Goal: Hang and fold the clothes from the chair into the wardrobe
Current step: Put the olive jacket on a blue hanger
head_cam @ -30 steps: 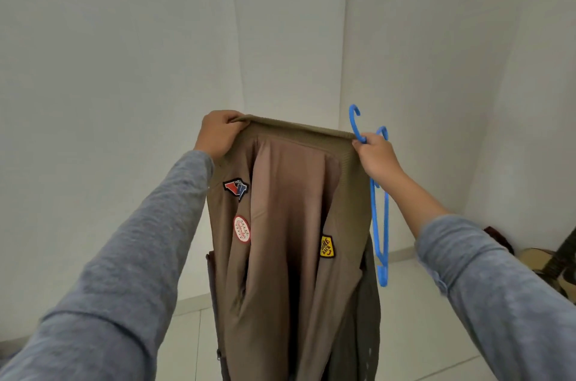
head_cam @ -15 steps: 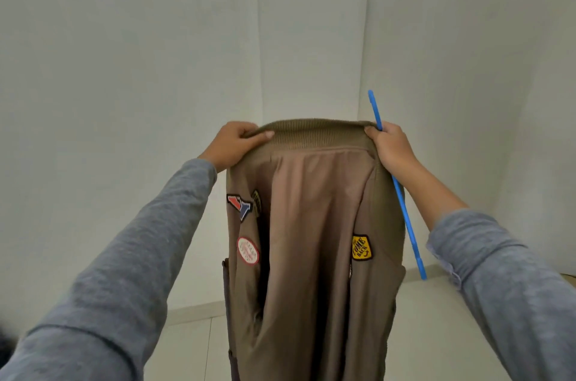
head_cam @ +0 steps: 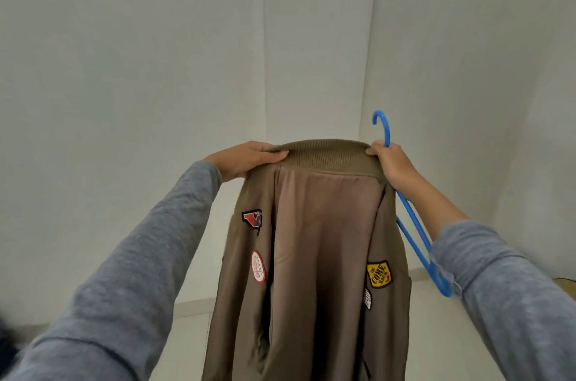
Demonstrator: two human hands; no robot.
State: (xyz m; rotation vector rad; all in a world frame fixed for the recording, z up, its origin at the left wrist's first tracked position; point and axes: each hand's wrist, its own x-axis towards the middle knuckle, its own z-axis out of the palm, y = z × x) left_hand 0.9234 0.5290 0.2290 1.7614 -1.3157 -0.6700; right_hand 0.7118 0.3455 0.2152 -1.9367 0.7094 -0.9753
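Jacket [head_cam: 327,240] hangs lining-side toward the wearer, held up by its ribbed collar [head_cam: 327,153]. Left hand [head_cam: 249,159] pinches the collar's left end, thumb on top. Right hand [head_cam: 391,162] grips the right end together with the blue hanger [head_cam: 420,239]. Hook stands above the collar; bar slants down outside the jacket's right edge. Hanger likely swings inward next, with the right hand nearer. Both arms outstretched.

This looked like a plain room in a home. White walls [head_cam: 124,69] met in a corner at the far side, and a low skirting board [head_cam: 193,308] ran along their foot above a pale tiled floor [head_cam: 187,343]. A brown jacket [head_cam: 324,256] with sewn patches and, to its right, a blue plastic hanger [head_cam: 416,235] were ordinary household things, seen near the camera.
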